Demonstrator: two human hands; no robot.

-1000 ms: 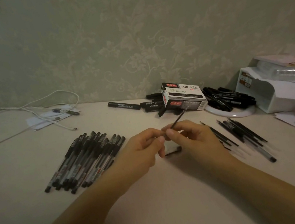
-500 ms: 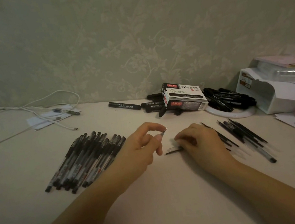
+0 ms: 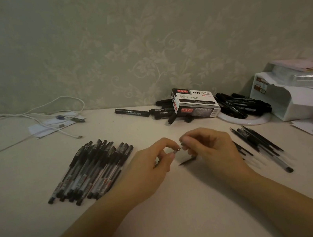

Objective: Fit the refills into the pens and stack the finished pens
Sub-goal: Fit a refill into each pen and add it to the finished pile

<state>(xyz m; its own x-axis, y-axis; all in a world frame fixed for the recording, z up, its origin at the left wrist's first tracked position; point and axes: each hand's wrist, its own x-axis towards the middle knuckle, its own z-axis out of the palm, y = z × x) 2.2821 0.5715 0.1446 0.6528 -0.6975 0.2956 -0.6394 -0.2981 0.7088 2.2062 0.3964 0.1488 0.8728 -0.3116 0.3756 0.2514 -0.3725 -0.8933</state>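
Left hand (image 3: 154,160) pinches small metallic pen tip (image 3: 176,151), frame centre; right hand (image 3: 211,146) pinches thin dark refill (image 3: 187,161). Stack of finished black-capped pens (image 3: 90,171) centre-left on pale table (image 3: 166,209).

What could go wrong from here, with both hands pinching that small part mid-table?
The small metal part is pinched only at the fingertips of the left hand and right hand; it might slip. The loose refill lies under the hands and could roll. The stacked pens sit close to the left forearm, so a nudge may scatter them.
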